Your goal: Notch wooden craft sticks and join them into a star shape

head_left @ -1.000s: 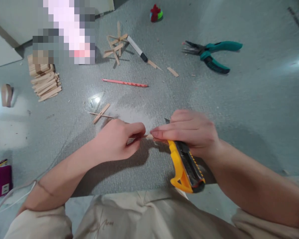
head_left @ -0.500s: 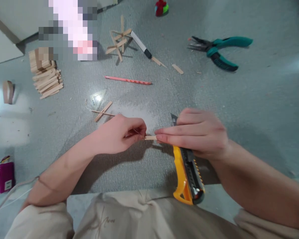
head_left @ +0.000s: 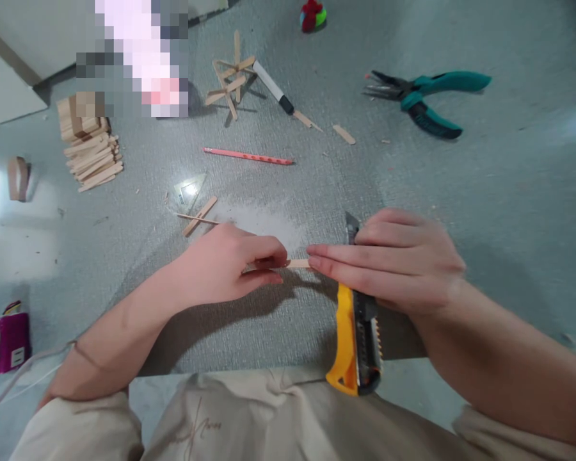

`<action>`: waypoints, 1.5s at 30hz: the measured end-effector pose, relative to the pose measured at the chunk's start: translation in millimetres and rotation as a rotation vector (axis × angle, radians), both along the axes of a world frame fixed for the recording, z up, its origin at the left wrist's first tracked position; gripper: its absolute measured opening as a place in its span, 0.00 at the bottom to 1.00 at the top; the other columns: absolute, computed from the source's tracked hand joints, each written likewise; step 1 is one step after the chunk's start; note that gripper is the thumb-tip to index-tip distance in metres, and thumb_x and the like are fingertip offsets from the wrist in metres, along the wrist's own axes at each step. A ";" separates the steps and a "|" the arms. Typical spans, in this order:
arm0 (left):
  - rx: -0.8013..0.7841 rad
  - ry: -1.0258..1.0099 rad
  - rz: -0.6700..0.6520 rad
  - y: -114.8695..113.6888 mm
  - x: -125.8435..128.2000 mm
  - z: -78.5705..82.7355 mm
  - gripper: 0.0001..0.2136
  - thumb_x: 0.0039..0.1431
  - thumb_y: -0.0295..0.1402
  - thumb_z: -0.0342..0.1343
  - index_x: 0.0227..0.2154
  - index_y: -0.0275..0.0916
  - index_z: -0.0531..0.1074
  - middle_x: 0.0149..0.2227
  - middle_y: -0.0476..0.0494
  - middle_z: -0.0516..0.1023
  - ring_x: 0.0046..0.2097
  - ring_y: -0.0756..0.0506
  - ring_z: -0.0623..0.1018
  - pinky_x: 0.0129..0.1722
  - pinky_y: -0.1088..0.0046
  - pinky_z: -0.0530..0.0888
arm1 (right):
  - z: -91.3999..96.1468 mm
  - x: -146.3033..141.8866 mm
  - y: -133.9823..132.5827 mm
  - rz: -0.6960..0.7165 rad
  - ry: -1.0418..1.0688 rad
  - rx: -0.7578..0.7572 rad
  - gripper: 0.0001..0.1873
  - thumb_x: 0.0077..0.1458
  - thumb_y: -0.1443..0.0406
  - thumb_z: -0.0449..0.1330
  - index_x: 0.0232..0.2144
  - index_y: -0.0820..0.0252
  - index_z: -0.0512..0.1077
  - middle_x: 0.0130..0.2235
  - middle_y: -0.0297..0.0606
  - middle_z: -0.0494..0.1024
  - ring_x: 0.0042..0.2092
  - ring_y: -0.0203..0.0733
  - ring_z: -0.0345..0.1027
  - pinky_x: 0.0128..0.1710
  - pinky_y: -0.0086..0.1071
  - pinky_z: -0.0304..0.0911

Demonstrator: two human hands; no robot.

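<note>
A narrow wooden craft stick (head_left: 297, 263) is held level between my two hands, above the grey table. My left hand (head_left: 230, 261) has its curled fingers at the stick's left part, with the thumb dropped slightly below it. My right hand (head_left: 398, 259) pinches the stick's other end between its fingertips. That same hand also holds a yellow and black utility knife (head_left: 348, 339), its blade pointing away from me and its handle hanging toward my lap. Beside my left hand lie a crossed craft stick (head_left: 206, 210) and a thin wooden strip (head_left: 192, 218).
A pink pencil (head_left: 249, 156), a clear set square (head_left: 189, 191) and a white-handled craft knife (head_left: 271, 83) lie farther out. Green pliers (head_left: 413, 96) rest at the right. Stacked craft sticks (head_left: 93, 157) and several crossed sticks (head_left: 230, 83) are at the back. White dust (head_left: 264, 218) covers a patch.
My right hand has shifted a little to the right, and the knife handle has swung left. My left thumb has come away downward from the stick.
</note>
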State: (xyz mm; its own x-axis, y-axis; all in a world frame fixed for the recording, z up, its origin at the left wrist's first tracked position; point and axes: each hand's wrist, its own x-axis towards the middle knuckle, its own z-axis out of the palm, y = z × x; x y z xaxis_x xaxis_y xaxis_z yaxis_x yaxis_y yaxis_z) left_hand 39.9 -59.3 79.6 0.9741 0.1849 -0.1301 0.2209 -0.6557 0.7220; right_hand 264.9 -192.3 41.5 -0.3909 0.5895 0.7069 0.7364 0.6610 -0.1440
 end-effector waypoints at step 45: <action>-0.560 -0.163 0.436 -5.5 6.5 -42.5 0.03 0.58 0.28 0.61 0.34 0.37 0.73 0.36 0.43 0.85 0.35 0.49 0.84 0.35 0.75 0.80 | -7.5 -6.5 1.2 -0.145 0.454 -0.160 0.14 0.57 0.66 0.70 0.46 0.50 0.78 0.35 0.37 0.84 0.34 0.44 0.78 0.34 0.39 0.73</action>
